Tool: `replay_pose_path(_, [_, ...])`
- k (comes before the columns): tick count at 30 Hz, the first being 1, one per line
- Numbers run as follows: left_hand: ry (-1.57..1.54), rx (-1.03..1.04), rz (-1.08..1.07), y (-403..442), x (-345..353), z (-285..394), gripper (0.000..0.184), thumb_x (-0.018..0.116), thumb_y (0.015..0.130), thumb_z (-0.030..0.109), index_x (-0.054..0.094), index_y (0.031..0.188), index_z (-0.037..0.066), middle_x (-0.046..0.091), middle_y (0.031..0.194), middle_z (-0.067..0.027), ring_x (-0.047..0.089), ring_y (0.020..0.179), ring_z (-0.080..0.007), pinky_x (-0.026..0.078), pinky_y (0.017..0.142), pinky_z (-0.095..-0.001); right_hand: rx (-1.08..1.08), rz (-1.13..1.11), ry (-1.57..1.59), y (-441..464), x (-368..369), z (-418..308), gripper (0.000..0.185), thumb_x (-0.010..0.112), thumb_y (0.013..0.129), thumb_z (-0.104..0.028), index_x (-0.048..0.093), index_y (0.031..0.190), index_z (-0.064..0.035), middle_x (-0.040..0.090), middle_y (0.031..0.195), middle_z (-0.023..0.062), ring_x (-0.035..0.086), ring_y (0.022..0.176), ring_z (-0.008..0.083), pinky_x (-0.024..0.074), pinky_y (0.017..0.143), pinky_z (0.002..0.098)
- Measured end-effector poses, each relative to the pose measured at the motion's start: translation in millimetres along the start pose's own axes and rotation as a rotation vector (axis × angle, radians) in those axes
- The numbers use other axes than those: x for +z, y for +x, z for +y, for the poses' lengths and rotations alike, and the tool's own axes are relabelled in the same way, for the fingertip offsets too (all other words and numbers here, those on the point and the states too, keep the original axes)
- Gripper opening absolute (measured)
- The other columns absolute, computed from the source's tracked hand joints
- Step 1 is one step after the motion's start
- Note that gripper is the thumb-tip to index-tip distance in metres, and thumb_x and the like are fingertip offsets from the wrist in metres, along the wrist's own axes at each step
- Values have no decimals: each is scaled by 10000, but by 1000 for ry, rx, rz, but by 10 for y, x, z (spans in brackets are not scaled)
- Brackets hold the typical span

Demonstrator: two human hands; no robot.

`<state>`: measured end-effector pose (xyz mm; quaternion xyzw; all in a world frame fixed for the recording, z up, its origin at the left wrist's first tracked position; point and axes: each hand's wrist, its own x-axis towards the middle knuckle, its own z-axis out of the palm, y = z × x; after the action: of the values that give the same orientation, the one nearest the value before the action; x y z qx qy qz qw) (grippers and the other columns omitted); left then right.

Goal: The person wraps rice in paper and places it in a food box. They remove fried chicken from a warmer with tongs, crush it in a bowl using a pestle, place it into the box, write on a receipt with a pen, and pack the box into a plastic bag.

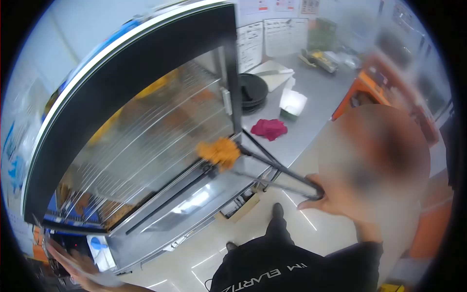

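Currently, right hand closes round the handle end of metal tongs; golden fried piece sits at their tips, by the opening of the display cabinet. Left hand near cabinet's lower corner, fingers extended; grip cannot be told. Black garment reads "I'M" and, apparently, "ELARTIZ", cut off. Wall sheets bear handwriting, illegible.

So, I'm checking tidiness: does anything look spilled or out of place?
A magenta cloth lies bunched, not folded, on the metal counter near the stacked black dishes, so it looks untidy. I see no spill around the fried food in the tongs.
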<state>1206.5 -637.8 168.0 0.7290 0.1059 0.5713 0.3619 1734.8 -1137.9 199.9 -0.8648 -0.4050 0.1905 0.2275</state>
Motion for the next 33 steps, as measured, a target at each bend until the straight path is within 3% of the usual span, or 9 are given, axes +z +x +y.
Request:
replay_pose_path(2, [-122, -497, 396, -55, 2324, 785, 814, 333, 1082, 586, 231, 1678, 41, 326, 1687, -211, 365, 1540, -342, 299, 1249, -521, 203, 53, 7, 121, -466, 445, 765, 903, 765, -508, 684, 1242, 49, 711, 821, 251, 733, 763, 392, 557, 710, 459])
replay_pose_path(5, [-391, -771, -346, -1532, 2984, -219, 976, 867, 754, 133, 404, 1602, -4, 461, 1604, -241, 546, 1374, -260, 481, 1074, -362, 267, 131, 31, 653, -1042, 1223, 786, 905, 759, -495, 679, 1286, 42, 708, 825, 248, 733, 807, 371, 554, 745, 444])
replay_pose_path(8, [131, -1055, -777, -2104, 4770, -553, 796, 794, 832, 27, 487, 1566, 58, 580, 1496, -156, 616, 1142, -177, 518, 929, -322, 119, 200, -191, 1684, -1416, 2075, 749, 891, 743, -522, 706, 1206, 37, 716, 881, 260, 729, 892, 387, 552, 772, 467])
replay_pose_path(10, [49, -934, -725, -2724, 5557, -836, 773, 775, 829, -10, 503, 1548, 60, 614, 1417, -186, 577, 1339, -301, 450, 1136, -399, 75, 140, -277, 2662, -1600, 2480, 710, 887, 732, -536, 726, 1132, 28, 728, 958, 266, 726, 959, 396, 559, 810, 484])
replay_pose_path(13, [-224, -1152, -548, -2473, 6482, -430, 759, 712, 876, -103, 449, 1574, 38, 503, 1536, -197, 634, 1284, -296, 553, 1037, -377, 128, 67, -358, 3904, -1695, 2587, 649, 888, 720, -527, 759, 1087, -8, 752, 1074, 237, 728, 1025, 401, 578, 895, 478])
replay_pose_path(19, [-200, -1143, -282, -2167, 7296, -563, 780, 695, 883, -130, 420, 1594, 37, 478, 1556, -173, 676, 1199, -251, 584, 969, -323, 53, -55, -510, 5809, -1123, 2862, 643, 897, 709, -510, 785, 1147, -52, 762, 1172, 176, 732, 1099, 338, 589, 934, 437])
replay_pose_path(25, [-186, -1149, -96, -1830, 7702, -1098, 798, 673, 859, -171, 447, 1589, 57, 534, 1474, -128, 678, 1136, -199, 558, 781, -260, -90, -187, -649, 5951, -1650, 2946, 676, 880, 691, -547, 795, 1111, -24, 766, 1137, 210, 736, 1078, 357, 583, 945, 445])
replay_pose_path(30, [-105, -1202, 148, -1473, 7799, -1314, 804, 652, 853, -193, 433, 1590, 39, 575, 1460, -155, 675, 1168, -241, 561, 963, -324, 51, -181, -484, 6041, -2991, 3851, 877, 932, 623, -468, 660, 1292, 30, 706, 1217, 282, 690, 1150, 408, 559, 980, 464])
replay_pose_path(33, [-50, -1142, 271, -1431, 7982, -1443, 802, 634, 860, -194, 414, 1598, 30, 596, 1426, -184, 669, 1180, -264, 550, 1003, -350, -182, -93, -522, 6845, -2987, 5229, 1047, 983, 571, -369, 535, 1423, 43, 661, 1265, 277, 637, 1208, 415, 519, 1032, 467])
